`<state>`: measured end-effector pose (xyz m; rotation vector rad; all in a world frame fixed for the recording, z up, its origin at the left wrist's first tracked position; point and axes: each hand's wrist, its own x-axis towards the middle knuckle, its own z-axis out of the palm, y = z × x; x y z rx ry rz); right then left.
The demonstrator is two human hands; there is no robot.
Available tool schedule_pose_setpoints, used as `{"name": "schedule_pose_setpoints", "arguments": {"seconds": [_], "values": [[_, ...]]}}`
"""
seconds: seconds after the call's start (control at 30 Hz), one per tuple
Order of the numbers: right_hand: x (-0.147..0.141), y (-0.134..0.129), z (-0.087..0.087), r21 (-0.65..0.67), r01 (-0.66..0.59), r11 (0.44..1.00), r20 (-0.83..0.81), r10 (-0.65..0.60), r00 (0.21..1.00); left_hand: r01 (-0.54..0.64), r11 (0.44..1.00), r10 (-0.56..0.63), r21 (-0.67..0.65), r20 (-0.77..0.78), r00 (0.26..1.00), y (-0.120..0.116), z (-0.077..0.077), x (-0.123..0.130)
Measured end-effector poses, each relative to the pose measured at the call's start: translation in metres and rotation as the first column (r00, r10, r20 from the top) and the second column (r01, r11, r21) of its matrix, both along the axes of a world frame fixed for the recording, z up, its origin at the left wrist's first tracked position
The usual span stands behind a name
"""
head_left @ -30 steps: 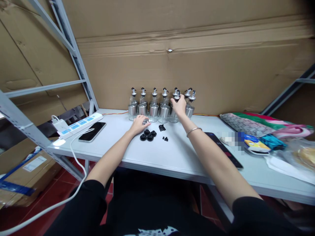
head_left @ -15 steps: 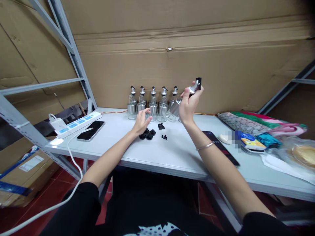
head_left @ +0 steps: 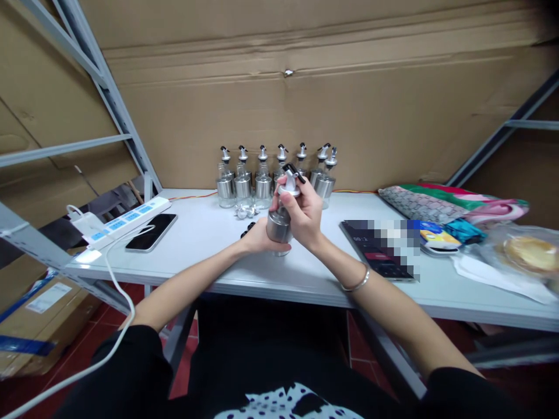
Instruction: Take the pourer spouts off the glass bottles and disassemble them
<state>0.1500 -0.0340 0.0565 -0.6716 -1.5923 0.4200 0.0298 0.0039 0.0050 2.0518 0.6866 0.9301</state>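
Observation:
A glass bottle with a steel sleeve (head_left: 278, 226) is held upright, slightly tilted, above the front middle of the table. My left hand (head_left: 258, 237) wraps round its lower part. At its top, my right hand (head_left: 304, 212) grips the silver pourer (head_left: 289, 181) with a black flap. Behind, several similar bottles (head_left: 262, 187) with pourers stand in rows against the cardboard. Small shiny clear-looking pieces (head_left: 245, 212) lie in front of them. Black parts (head_left: 248, 228) show partly behind my left hand, which hides the rest.
A power strip (head_left: 131, 220) and a phone (head_left: 152, 232) lie at the left. A tablet-like device (head_left: 371, 247), partly pixelated, is on the right. Beyond it are a colourful cloth bag (head_left: 449, 203), packets (head_left: 439, 235) and wrapped food (head_left: 530, 253). Cardboard (head_left: 279, 110) backs the table (head_left: 196, 216).
Both hands have come together at the middle, around one bottle with its pourer. My left hand has closed on the bottle. Shiny pieces now show before the back row.

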Motion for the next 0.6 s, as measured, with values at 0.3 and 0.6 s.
{"name": "schedule_pose_setpoints", "arguments": {"seconds": [0.3,0.6], "values": [[0.0004,-0.0036,-0.0034,0.125,-0.084,0.989,0.027,0.081,0.996,-0.063,0.984,0.047,0.168,0.101,0.994,-0.0092,-0.0080,-0.0017],[0.0013,-0.0074,0.0014,0.132,-0.097,0.987,-0.003,0.098,0.995,-0.068,0.979,0.051,0.191,0.092,0.994,-0.0088,-0.0111,-0.0007]]}}
